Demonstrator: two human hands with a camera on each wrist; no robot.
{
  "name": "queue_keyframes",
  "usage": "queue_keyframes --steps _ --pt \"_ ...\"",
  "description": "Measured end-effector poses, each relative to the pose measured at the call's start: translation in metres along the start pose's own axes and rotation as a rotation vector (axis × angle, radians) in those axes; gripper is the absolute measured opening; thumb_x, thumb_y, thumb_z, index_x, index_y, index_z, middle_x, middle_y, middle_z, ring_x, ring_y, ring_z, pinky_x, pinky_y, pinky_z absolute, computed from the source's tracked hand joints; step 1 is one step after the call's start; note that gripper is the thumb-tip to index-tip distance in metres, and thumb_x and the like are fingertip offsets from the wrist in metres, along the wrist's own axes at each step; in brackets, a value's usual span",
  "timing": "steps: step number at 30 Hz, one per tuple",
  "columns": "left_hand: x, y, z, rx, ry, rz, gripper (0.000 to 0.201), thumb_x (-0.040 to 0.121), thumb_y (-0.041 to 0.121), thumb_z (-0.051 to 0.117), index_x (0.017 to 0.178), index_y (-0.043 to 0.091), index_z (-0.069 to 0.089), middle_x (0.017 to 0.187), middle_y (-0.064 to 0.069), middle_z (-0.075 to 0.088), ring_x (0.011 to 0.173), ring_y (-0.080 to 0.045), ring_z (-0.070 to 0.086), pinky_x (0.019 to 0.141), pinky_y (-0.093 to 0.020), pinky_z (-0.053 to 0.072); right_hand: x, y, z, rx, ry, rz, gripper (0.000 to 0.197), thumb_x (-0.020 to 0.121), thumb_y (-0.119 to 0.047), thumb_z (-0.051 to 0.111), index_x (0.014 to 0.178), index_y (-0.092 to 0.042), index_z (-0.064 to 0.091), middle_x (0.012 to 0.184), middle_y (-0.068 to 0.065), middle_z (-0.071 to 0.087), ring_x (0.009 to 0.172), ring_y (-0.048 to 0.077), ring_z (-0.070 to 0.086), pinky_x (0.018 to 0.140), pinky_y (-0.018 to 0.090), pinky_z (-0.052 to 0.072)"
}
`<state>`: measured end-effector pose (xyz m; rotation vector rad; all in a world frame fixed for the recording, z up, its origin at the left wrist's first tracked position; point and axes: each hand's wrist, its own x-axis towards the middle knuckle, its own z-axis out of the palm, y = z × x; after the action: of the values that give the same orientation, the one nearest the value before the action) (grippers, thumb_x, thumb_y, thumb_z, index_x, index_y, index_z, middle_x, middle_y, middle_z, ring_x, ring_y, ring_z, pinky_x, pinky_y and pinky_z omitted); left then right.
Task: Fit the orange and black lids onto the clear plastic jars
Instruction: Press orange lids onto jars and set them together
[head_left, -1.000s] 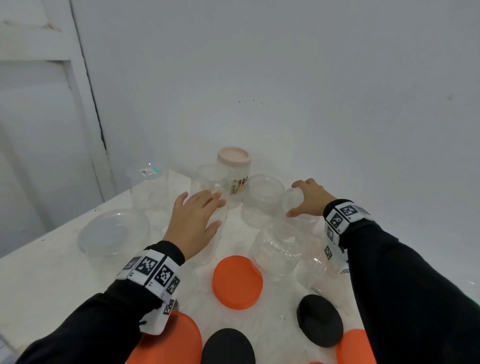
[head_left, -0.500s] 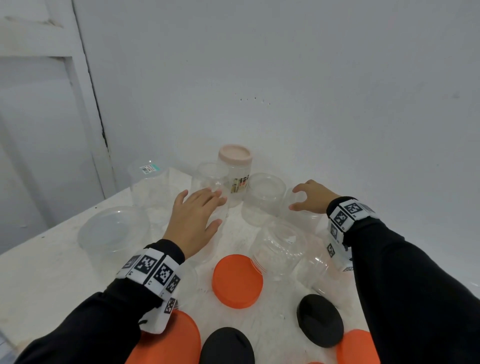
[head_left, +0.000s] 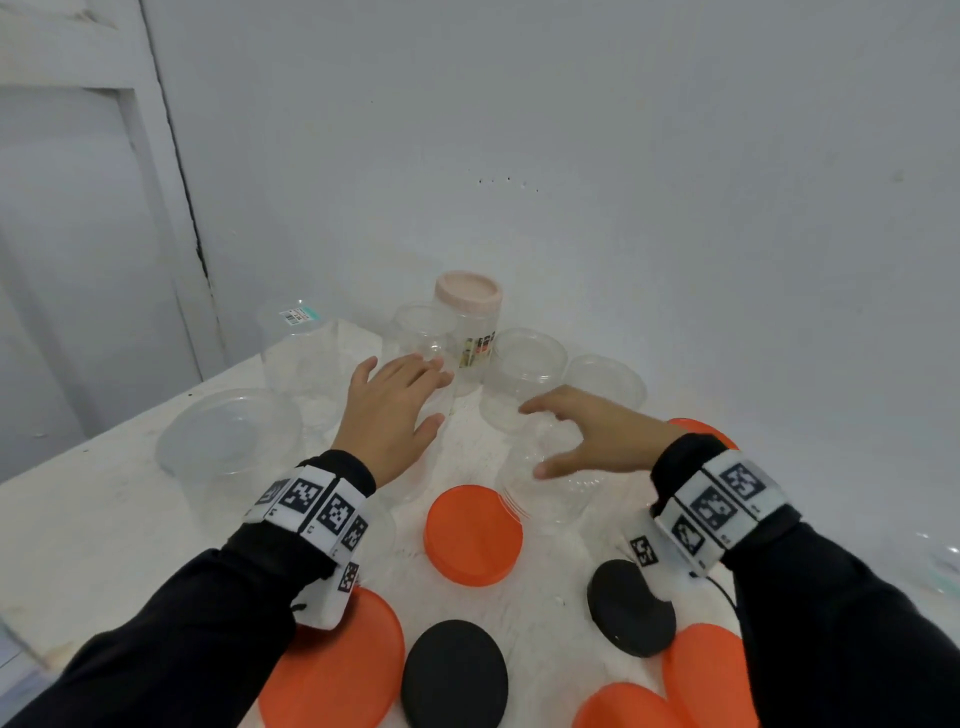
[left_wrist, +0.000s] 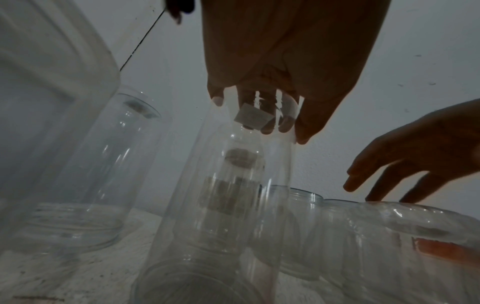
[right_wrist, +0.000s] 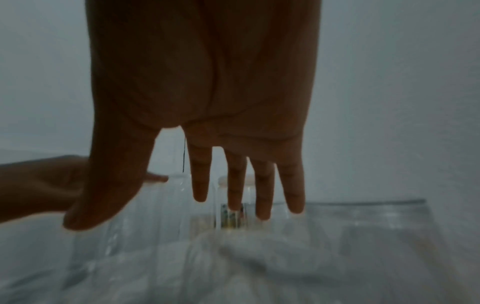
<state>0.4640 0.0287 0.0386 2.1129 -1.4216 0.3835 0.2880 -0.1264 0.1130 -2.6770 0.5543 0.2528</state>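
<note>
My left hand (head_left: 392, 415) lies flat on top of a tall clear jar (left_wrist: 228, 185), with its fingers straight over the far edge. My right hand (head_left: 587, 436) hovers with spread fingers just above a shorter ribbed clear jar (head_left: 550, 493) and holds nothing. In the right wrist view the right hand (right_wrist: 207, 102) shows straight, separated fingers above blurred jars. A small orange lid (head_left: 472, 535) lies on the table between my wrists. Two black lids (head_left: 454, 673) (head_left: 628, 608) lie nearer to me.
More clear jars (head_left: 524, 374) (head_left: 301, 343) and a pink-lidded jar (head_left: 470, 322) stand at the back by the wall. A wide clear tub (head_left: 228, 436) sits left. Large orange lids (head_left: 337, 670) (head_left: 711, 675) lie at the front. The table's edge (head_left: 78, 452) runs along the left.
My right hand has left the far-right jar, come back towards me and to the left, and spread its fingers over the nearer jar. The left hand has stayed on its jar.
</note>
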Motion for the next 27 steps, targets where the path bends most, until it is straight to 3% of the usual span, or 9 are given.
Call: queue_keyframes --steps 5,10,15,23,25,27 --pt "0.001 0.001 -0.001 -0.002 -0.013 -0.013 0.039 0.086 0.020 0.060 0.125 0.017 0.054 0.137 -0.002 0.049 0.131 -0.021 0.038 0.111 -0.045 0.010 0.017 0.007 0.031 -0.022 -0.015 0.079 0.095 0.071 -0.041 0.078 0.146 -0.032 0.020 0.152 0.000 0.012 0.138 0.025 0.016 0.111 0.045 0.027" --pt "0.001 0.000 -0.001 -0.008 -0.009 -0.009 0.039 0.085 0.019 0.061 0.124 0.017 0.055 0.135 -0.002 0.050 0.130 -0.022 0.040 0.111 -0.046 0.011 0.027 0.017 0.035 -0.075 -0.013 0.175 0.104 0.068 -0.040 0.080 0.147 -0.035 0.013 0.154 0.003 0.007 0.140 0.030 0.012 0.110 0.052 0.026" --pt "0.001 0.000 -0.001 -0.006 -0.018 -0.008 0.040 0.086 0.021 0.059 0.126 0.018 0.053 0.137 -0.001 0.048 0.131 -0.021 0.038 0.111 -0.045 0.010 0.030 0.019 0.039 -0.101 -0.037 0.186 0.105 0.065 -0.037 0.083 0.146 -0.034 0.015 0.152 0.003 0.012 0.137 0.030 0.017 0.107 0.052 0.031" --pt "0.001 0.003 -0.003 0.018 -0.039 -0.013 0.041 0.089 0.024 0.055 0.129 0.019 0.049 0.141 0.001 0.044 0.134 -0.018 0.034 0.112 -0.042 0.006 0.014 0.010 0.039 -0.076 0.105 0.136 0.097 0.061 -0.029 0.085 0.138 -0.030 0.026 0.143 0.001 0.018 0.129 0.027 0.022 0.105 0.050 0.035" --pt "0.001 0.004 -0.004 0.023 -0.060 -0.018 0.043 0.090 0.027 0.054 0.132 0.020 0.047 0.144 0.002 0.040 0.135 -0.017 0.031 0.112 -0.041 0.004 0.004 0.006 0.037 -0.078 0.164 0.105 0.094 0.060 -0.026 0.086 0.133 -0.026 0.027 0.139 0.001 0.017 0.126 0.026 0.024 0.102 0.045 0.038" --pt "0.001 0.004 -0.006 0.021 -0.090 -0.024 0.046 0.091 0.031 0.053 0.135 0.022 0.043 0.147 0.003 0.035 0.137 -0.015 0.027 0.113 -0.041 0.002 -0.008 0.001 0.038 -0.070 0.224 0.065 0.091 0.059 -0.021 0.086 0.129 -0.022 0.028 0.135 0.001 0.017 0.122 0.024 0.026 0.096 0.033 0.041"
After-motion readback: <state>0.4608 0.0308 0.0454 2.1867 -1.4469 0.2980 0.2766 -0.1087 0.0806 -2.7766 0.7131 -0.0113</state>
